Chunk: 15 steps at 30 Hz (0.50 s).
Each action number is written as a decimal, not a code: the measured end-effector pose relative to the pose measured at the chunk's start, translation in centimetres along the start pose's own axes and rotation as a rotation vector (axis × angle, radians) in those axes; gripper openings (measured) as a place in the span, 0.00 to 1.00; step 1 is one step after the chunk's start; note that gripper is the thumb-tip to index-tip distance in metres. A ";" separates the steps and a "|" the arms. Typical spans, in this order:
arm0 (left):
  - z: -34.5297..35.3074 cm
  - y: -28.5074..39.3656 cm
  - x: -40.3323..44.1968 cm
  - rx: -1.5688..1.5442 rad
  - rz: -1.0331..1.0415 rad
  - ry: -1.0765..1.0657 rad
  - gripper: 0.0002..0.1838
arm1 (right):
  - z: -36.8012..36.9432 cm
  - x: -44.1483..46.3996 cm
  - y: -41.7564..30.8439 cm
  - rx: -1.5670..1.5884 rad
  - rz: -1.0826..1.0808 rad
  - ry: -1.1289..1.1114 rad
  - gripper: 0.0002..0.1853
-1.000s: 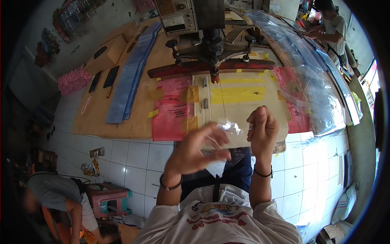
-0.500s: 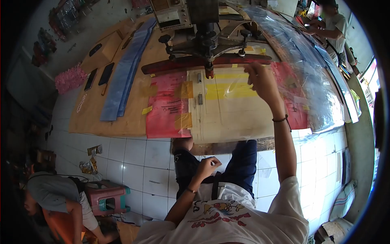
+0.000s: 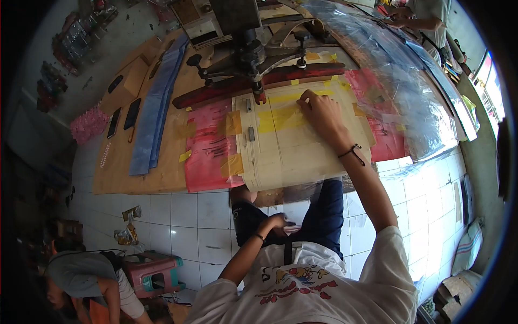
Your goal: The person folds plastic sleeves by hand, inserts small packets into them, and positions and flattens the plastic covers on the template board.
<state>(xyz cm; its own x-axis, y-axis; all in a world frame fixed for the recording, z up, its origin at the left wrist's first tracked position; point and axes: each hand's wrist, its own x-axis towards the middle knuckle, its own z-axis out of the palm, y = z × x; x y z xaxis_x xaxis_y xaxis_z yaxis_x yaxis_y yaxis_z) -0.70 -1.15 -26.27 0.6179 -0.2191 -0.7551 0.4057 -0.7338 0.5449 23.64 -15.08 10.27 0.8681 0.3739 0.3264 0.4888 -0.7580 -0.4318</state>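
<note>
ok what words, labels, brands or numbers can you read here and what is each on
None readable for certain.
Shirt: red lettering, too distorted to read.
Shorts: small pale marking, too small.
Machine box: any print is too small.
Red sheet on the left: dark strokes, no clear words.

A white short-sleeved T-shirt [image 3: 259,302] was worn, printed with red lettering [image 3: 297,293] and a yellowish cartoon [image 3: 295,274]. Navy shorts [image 3: 327,216] were marked in white on one leg; a black strap [image 3: 288,251] was seen at the waist. Each wrist was ringed by a dark bracelet [image 3: 353,150].
</note>
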 end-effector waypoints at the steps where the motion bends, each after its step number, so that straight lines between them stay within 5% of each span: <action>1: 1.8 -3.0 4.1 0.021 0.182 0.170 0.45 | 0.0 -0.1 0.0 0.002 0.001 0.001 0.14; 5: 2.9 -2.4 10.0 -0.151 0.127 0.656 0.37 | -0.1 -0.4 -0.1 0.048 0.007 0.013 0.14; 8: 0.0 1.7 8.6 0.300 0.206 0.286 0.30 | -0.4 -0.7 0.0 0.054 -0.013 0.043 0.15; 11: -6.3 11.7 -8.1 0.545 0.199 -0.125 0.27 | -0.3 -0.5 0.0 0.068 -0.067 0.071 0.16; 12: -10.6 17.1 -16.7 0.304 0.384 -0.375 0.21 | -0.1 -0.2 0.1 0.066 -0.090 0.074 0.16; 14: -14.0 20.1 -24.8 -0.102 0.896 -0.383 0.17 | 0.9 -0.9 -0.1 0.070 -0.136 0.063 0.16; 15: -16.2 21.7 -27.4 -0.122 1.027 -0.206 0.15 | 1.2 -0.9 -0.2 0.072 -0.166 0.064 0.16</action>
<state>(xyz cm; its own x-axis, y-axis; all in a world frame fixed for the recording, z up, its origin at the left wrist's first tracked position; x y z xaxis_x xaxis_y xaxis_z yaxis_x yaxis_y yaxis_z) 2.07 -0.70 12.15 0.5818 -0.8119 0.0487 -0.1755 -0.0669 0.9822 22.87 -14.58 9.06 0.7687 0.4543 0.4503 0.6321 -0.6475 -0.4257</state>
